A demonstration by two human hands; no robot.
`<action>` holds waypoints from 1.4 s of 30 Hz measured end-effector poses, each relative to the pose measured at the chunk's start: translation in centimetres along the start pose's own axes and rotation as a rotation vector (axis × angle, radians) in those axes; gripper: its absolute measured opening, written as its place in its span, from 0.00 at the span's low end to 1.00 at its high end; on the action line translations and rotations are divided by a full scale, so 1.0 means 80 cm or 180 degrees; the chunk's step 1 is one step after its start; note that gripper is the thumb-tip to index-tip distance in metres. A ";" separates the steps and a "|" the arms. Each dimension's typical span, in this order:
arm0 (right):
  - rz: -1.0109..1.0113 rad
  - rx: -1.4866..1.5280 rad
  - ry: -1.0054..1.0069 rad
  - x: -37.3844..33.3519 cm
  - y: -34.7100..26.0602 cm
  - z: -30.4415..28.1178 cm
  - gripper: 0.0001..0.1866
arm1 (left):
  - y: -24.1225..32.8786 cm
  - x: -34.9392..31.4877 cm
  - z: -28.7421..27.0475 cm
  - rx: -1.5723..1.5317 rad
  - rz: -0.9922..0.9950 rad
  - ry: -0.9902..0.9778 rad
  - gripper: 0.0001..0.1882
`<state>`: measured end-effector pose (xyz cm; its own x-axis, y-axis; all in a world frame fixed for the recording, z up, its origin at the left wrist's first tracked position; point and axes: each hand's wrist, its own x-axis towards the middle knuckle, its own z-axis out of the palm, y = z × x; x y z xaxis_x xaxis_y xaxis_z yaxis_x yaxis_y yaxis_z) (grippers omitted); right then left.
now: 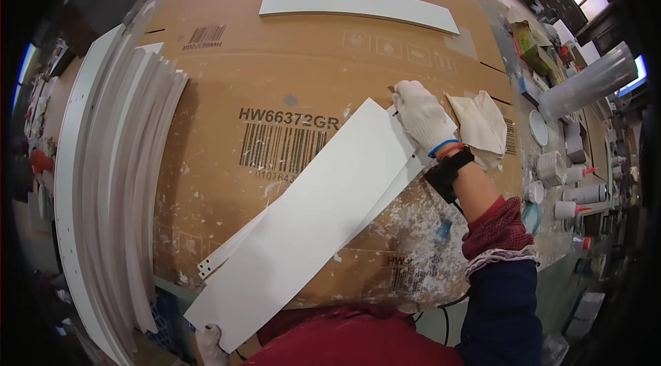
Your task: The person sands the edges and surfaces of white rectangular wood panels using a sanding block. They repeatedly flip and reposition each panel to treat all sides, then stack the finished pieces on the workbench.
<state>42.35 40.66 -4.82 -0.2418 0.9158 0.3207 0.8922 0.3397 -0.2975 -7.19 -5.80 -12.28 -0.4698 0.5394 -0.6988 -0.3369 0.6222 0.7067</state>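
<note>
A long white board (303, 221) lies slantwise in front of me, its near end jutting past the edge of the cardboard. My left hand (210, 344), in a white glove, grips the near left corner of this board. Beneath it, a second white board (234, 245) with small dark holes at its end shows at both sides. At the far end my right hand (418, 112), also gloved, is closed. Something small and dark peeks out at its fingertips, too little to name. A cream cloth (478, 128) lies just right of that hand.
Printed cardboard (220, 97), flecked with white chips, covers the table. Many white boards (103, 187) stand on edge at the left. Another white board (358, 4) lies at the far side. Along the right are a clear plastic roll (589, 80), bottles (568, 210) and a spray can (585, 193).
</note>
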 end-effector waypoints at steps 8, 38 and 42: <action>-0.1151 0.0105 -0.0759 -0.075 -0.084 -0.015 0.03 | 0.015 -0.024 0.028 -0.0005 0.0030 0.0216 0.17; 0.0108 -0.0311 -0.0107 -0.054 0.040 -0.030 0.06 | 0.039 -0.031 0.050 -0.0213 0.0083 0.0106 0.21; -0.0281 0.0049 -0.0388 -0.030 -0.012 -0.044 0.08 | 0.037 -0.034 0.053 -0.0265 0.0161 0.0112 0.18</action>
<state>43.41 37.39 -2.10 -0.3644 0.9011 0.2349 0.8598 0.4225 -0.2869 -3.46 -3.02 -8.70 -0.5157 0.5479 -0.6587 -0.3778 0.5446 0.7488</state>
